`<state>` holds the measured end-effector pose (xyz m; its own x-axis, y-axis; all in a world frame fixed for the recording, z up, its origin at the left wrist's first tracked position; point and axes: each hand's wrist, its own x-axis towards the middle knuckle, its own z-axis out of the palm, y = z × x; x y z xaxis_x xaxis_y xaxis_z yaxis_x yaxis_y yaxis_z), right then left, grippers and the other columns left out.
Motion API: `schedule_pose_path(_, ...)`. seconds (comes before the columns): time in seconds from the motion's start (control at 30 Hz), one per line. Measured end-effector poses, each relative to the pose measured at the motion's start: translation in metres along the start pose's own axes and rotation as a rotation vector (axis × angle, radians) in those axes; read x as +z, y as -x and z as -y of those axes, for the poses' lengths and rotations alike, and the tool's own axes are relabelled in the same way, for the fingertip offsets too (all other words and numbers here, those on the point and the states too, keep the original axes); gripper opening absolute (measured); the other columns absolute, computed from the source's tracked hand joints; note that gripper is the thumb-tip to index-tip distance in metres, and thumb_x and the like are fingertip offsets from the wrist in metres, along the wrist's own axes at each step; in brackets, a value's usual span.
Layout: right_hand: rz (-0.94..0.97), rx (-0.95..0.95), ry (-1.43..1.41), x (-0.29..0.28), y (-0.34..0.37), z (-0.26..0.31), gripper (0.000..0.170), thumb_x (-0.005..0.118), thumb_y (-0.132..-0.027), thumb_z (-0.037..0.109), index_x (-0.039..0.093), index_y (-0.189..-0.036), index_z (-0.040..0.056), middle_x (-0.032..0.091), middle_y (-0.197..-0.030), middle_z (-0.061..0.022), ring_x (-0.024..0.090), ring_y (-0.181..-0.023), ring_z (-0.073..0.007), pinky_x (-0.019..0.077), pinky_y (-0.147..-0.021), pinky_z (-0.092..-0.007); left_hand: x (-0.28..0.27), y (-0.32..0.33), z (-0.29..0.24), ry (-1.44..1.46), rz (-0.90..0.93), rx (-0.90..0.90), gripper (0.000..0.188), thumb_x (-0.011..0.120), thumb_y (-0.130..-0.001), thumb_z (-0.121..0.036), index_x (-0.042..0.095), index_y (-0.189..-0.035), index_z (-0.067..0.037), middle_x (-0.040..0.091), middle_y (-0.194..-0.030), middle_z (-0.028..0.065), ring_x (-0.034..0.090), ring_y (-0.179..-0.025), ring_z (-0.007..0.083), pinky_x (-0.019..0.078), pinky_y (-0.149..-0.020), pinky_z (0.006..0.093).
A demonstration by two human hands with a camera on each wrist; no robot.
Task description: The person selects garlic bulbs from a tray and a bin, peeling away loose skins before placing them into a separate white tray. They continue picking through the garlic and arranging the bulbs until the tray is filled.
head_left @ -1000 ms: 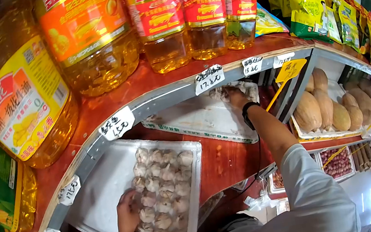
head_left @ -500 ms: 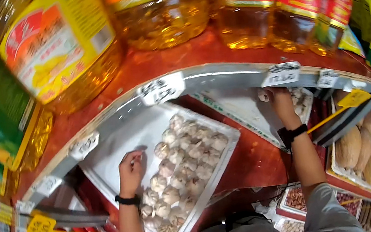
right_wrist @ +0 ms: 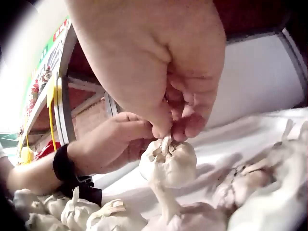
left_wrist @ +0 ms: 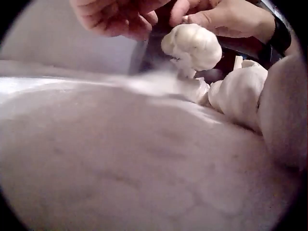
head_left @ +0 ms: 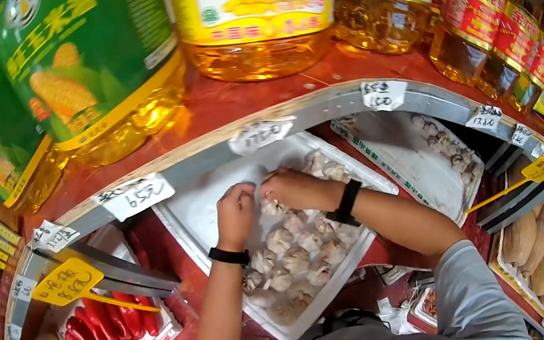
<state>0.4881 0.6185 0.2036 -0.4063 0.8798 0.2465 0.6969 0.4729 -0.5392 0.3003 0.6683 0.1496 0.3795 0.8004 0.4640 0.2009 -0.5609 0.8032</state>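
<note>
white garlic bulb (right_wrist: 175, 168), stem (right_wrist: 166, 144) partly hidden

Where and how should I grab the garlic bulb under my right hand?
I'd pinch the garlic bulb by its stem, coming from above: the stem points up, and neighbouring bulbs seem to crowd the side nearest the right-wrist camera. Your right hand already pinches there.

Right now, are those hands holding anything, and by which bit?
The right hand pinches a round, whitish garlic bulb by its short stem; the left hand holds nothing.
</note>
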Motion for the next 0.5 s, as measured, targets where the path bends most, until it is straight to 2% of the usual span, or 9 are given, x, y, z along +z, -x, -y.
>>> schedule_pose_path(0.07, 0.133, 0.027, 0.060, 0.020, -0.011, -0.002, 0.013, 0.057, -0.087, 0.008, 0.065, -0.086, -0.0018, 0.067, -0.092, -0.0244, 0.065, -0.092, -0.0396, 0.0497, -0.082, -0.0461, 0.000, 0.000, 0.003, 0.041, 0.018, -0.016, 0.019, 0.050, -0.085, 0.003, 0.067, -0.093, 0.002, 0.068, -0.085, 0.0197, 0.068, -0.076, 0.0336, 0.0533, -0.071, 0.0371)
schedule_pose_path(0.1, 0.139, 0.032, 0.064, 0.031, -0.010, -0.010, 0.013, 0.057, -0.087, 0.008, 0.065, -0.086, -0.0018, 0.067, -0.092, -0.0244, 0.065, -0.092, -0.0396, 0.0497, -0.082, -0.0461, 0.001, 0.000, 0.005, 0.072, 0.042, -0.029, 0.019, 0.050, -0.085, 0.003, 0.067, -0.092, 0.002, 0.069, -0.083, 0.0193, 0.068, -0.073, 0.0338, 0.0535, -0.070, 0.0377)
schedule_pose_path(0.17, 0.159, -0.063, 0.135, 0.050, -0.007, -0.028, 0.016, 0.055, -0.088, 0.010, 0.065, -0.086, -0.0014, 0.066, -0.090, -0.0262, 0.065, -0.093, -0.0395, 0.0497, -0.083, -0.0466, -0.001, 0.001, 0.005, 0.079, 0.053, -0.033, 0.019, 0.049, -0.086, -0.002, 0.067, -0.090, 0.001, 0.069, -0.078, 0.0184, 0.069, -0.072, 0.0336, 0.0538, -0.068, 0.0385)
schedule_pose_path(0.23, 0.172, -0.051, 0.143, 0.045, -0.009, -0.019, 0.017, 0.054, -0.089, 0.011, 0.066, -0.088, -0.0015, 0.066, -0.091, -0.0262, 0.065, -0.092, -0.0398, 0.0496, -0.083, -0.0466, -0.003, 0.002, 0.003, -0.118, 0.194, -0.099, 0.022, 0.048, -0.088, -0.008, 0.068, -0.090, 0.002, 0.068, -0.075, 0.0194, 0.069, -0.069, 0.0322, 0.0541, -0.065, 0.0382)
schedule_pose_path(0.27, 0.225, -0.030, 0.107, 0.040, -0.008, -0.015, 0.018, 0.054, -0.090, 0.011, 0.067, -0.093, -0.0009, 0.067, -0.092, -0.0253, 0.066, -0.091, -0.0386, 0.0503, -0.082, -0.0454, -0.004, 0.003, 0.004, -0.109, 0.196, -0.102, 0.022, 0.048, -0.088, -0.008, 0.068, -0.090, 0.002, 0.068, -0.075, 0.0194, 0.069, -0.069, 0.0322, 0.0541, -0.065, 0.0382)
schedule_pose_path(0.33, 0.278, -0.001, 0.074, 0.016, -0.007, 0.005, 0.020, 0.054, -0.091, 0.012, 0.069, -0.097, -0.0004, 0.067, -0.092, -0.0244, 0.067, -0.090, -0.0373, 0.0511, -0.081, -0.0442, -0.004, 0.002, 0.005, 0.076, 0.248, -0.260, 0.026, 0.048, -0.090, -0.013, 0.069, -0.093, 0.002, 0.067, -0.073, 0.0208, 0.069, -0.063, 0.0324, 0.0542, -0.062, 0.0385)
schedule_pose_path(0.4, 0.276, 0.331, -0.156, -0.012, -0.002, 0.018, 0.024, 0.054, -0.092, 0.013, 0.069, -0.108, 0.0021, 0.069, -0.093, -0.0224, 0.068, -0.087, -0.0342, 0.0522, -0.077, -0.0421, -0.004, 0.001, 0.005, 0.050, 0.310, -0.252, 0.026, 0.048, -0.091, -0.013, 0.069, -0.095, 0.002, 0.067, -0.072, 0.0203, 0.068, -0.060, 0.0305, 0.0539, -0.060, 0.0380)
schedule_pose_path(0.43, 0.085, 0.122, -0.119, -0.015, 0.006, -0.001, 0.027, 0.055, -0.093, 0.014, 0.068, -0.114, 0.0038, 0.070, -0.094, -0.0216, 0.069, -0.087, -0.0317, 0.0527, -0.075, -0.0395, -0.004, 0.001, 0.005, 0.017, 0.364, -0.245, 0.026, 0.049, -0.091, -0.012, 0.069, -0.097, 0.002, 0.067, -0.070, 0.0197, 0.068, -0.058, 0.0286, 0.0537, -0.059, 0.0376)
schedule_pose_path(0.5, -0.086, 0.159, -0.032, -0.042, 0.033, -0.026, 0.026, 0.054, -0.095, 0.015, 0.067, -0.114, 0.0034, 0.070, -0.097, -0.0202, 0.069, -0.088, -0.0326, 0.0526, -0.078, -0.0395, 0.003, 0.004, 0.010, 0.162, 0.290, -0.308, 0.020, 0.051, -0.092, -0.010, 0.067, -0.092, 0.003, 0.063, -0.064, 0.0144, 0.065, -0.055, 0.0207, 0.0520, -0.057, 0.0350)
